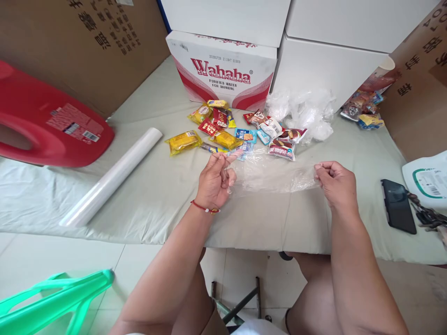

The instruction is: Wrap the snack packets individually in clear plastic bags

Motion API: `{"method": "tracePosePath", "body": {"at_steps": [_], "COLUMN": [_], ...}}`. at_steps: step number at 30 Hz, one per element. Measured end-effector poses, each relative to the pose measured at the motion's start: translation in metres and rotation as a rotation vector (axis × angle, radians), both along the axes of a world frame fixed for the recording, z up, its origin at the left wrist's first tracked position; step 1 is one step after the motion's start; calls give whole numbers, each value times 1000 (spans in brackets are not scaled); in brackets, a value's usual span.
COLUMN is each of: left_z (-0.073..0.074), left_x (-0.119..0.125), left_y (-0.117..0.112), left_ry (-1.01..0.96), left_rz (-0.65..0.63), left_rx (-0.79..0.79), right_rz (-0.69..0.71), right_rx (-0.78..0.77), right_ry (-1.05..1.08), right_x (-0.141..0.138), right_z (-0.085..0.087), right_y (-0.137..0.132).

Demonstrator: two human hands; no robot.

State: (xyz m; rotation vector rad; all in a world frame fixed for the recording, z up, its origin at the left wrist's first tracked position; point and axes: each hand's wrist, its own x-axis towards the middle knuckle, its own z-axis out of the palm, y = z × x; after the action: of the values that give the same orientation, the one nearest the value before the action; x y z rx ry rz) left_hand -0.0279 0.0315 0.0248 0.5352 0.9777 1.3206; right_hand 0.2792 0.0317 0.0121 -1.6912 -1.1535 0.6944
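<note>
A clear plastic bag (275, 177) stretches sideways between my two hands above the cloth-covered table. My left hand (214, 181), with a red string bracelet at the wrist, pinches its left end. Its right end is gripped between the thumb and fingers of my right hand (337, 184). Just beyond the bag lie several wrapped snacks: a yellow-wrapped cake (183, 142), red packets (209, 126), a blue packet (245, 135) and brown-and-white packets (282, 150). Some of the snacks show through the clear plastic.
Crumpled clear bags (307, 111) sit behind the snacks, before a Wahaha box (223, 74). A plastic film roll (113, 177) and red jug (52, 116) lie left. To the right are a phone (398, 206), keys (431, 216), a white bottle (428, 179) and a filled snack bag (365, 107).
</note>
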Motion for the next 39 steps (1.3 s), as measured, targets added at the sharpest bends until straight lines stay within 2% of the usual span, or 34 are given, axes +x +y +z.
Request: {"method": "tracePosePath", "body": {"at_steps": [3,6,9,11,13,14,16,18,20,22,24,26,29,33,36,38,39], "left_z": [-1,-8,-16,-18,-15,-12,-7,-2,-1,-1,-2,-1,4,4,-4,-10,-13], "left_x": [0,-1,-6,-10,-12,-12,-11,-8,-4,-1,0,0,0,4,11,17,20], "left_y": [0,0,0,1,3,4,5,5,5,4,4,4,4,2,-2,-5,-7], "left_ry": [31,183,436,531,495,445,347,294,263,228,186,136,12,-140,-36,123,185], "left_rz": [61,169,250,240,176,134,67,53,55,47,28,4,-31,-23,98,233,259], "left_rx": [5,78,170,156,61,-8,-134,-200,-215,-221,-231,-244,-212,-74,37,87,100], "right_rz": [-13,29,132,187,176,133,1,-67,71,368,598,636,574,451,302,218,179], "right_rx": [87,109,-39,-158,-195,-167,-15,217,433,554,571,532,400,27,-119,-104,-73], "right_ry": [66,173,330,355,252,143,-136,-359,-473,-563,-648,-658,-457,92,442,535,543], "right_x": [-8,-14,-13,-9,-3,-2,-7,-24,-49,-76,-96,-105,-105,-103,-107,-110,-111], "right_z": [4,9,13,13,10,9,8,9,11,10,7,2,0,3,2,2,2], "right_y": [2,1,-1,-1,0,0,-2,-10,-22,-34,-43,-46,-45,-42,-37,-34,-33]}}
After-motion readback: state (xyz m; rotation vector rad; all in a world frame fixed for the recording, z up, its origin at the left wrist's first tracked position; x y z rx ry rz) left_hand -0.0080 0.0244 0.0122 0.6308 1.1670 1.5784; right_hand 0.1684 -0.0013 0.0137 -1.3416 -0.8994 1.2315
